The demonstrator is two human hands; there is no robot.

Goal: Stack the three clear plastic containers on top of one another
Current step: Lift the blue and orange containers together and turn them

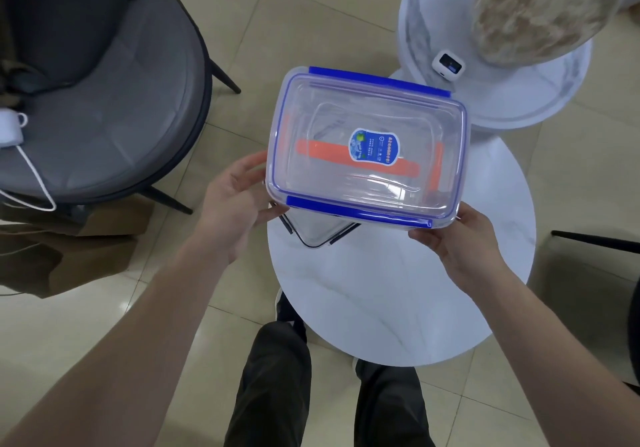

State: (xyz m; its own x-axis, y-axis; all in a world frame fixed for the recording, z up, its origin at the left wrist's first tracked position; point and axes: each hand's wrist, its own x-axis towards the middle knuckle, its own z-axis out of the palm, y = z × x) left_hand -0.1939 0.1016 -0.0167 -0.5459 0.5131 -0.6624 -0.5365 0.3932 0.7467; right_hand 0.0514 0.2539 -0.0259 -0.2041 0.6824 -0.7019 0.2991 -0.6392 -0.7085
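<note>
A: While reading from the left edge, I log a grey chair with a white charger and cable on its seat, and brown paper bags on the tiled floor below it.

B: Left hand?

A: Left hand is spread, fingers extended against the left short side of the blue-clipped container, thumb near its lower left corner. Fingertips are partly hidden behind the clear wall.

B: Container position?

A: Held above the round white table, lid up, slightly rotated. A blue label sits on the lid. Through the clear plastic, orange clips of a second container show beneath it; whether they touch, I cannot tell. A black-clipped container pokes out under the near edge, resting on the table.

B: Right hand?

A: Right hand grips the near right corner, thumb along the underside edge, fingers curled beneath and mostly out of sight.

B: Farther right?

A: A second white table behind, carrying a small white device and a speckled plant pot.
</note>
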